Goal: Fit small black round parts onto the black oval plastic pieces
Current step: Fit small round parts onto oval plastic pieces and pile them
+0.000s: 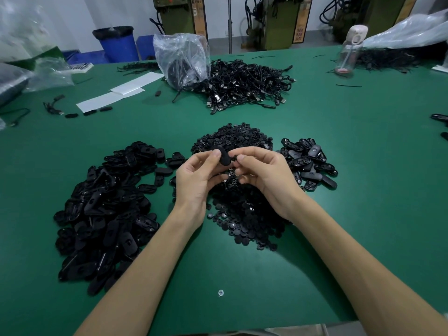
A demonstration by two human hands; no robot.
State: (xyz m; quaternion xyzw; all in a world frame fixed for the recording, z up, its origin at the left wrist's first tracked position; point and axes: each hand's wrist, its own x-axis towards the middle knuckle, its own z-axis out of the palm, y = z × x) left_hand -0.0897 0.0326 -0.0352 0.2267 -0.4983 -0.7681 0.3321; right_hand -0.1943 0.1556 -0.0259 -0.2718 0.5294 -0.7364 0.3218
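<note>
A green bench [363, 190] filled the room's foreground; behind stood olive machines [278, 23], a blue bin [118, 44], and a white wall [80, 13].

left hand [196, 180]: fingers pinched, palm inward | right hand [264, 173]: fingers pinched, meeting left

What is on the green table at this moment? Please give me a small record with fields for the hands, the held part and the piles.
left hand: left hand pinches the oval piece above the table
right hand: right hand meets the same piece, fingertips closed at its right edge
pile at left: large heap of oval pieces
pile in middle: small round parts, under the hands
pile at right: smaller group of oval pieces
behind: tangle of black cables beside a plastic bag
surface: green table
</note>
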